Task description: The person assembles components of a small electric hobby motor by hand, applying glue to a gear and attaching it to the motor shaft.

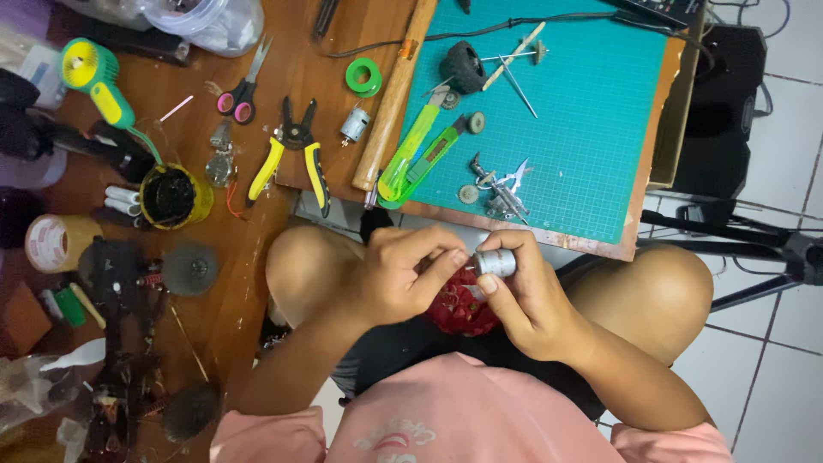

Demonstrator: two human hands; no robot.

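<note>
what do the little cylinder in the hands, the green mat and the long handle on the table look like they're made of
Small cylinder, held by the right hand with the left hand at its end: likely metal, going by its silvery sheen. Green mat: probably matte rubber or plastic, with a printed grid. Long handle: wood, brown and smooth.

A home hobby workshop: a wooden tabletop [257, 249] at twelve o'clock carries a green cutting mat [591, 129], pliers [291, 154], scissors [244, 86], small motors, with tiled floor [771, 343] at three o'clock.
</note>
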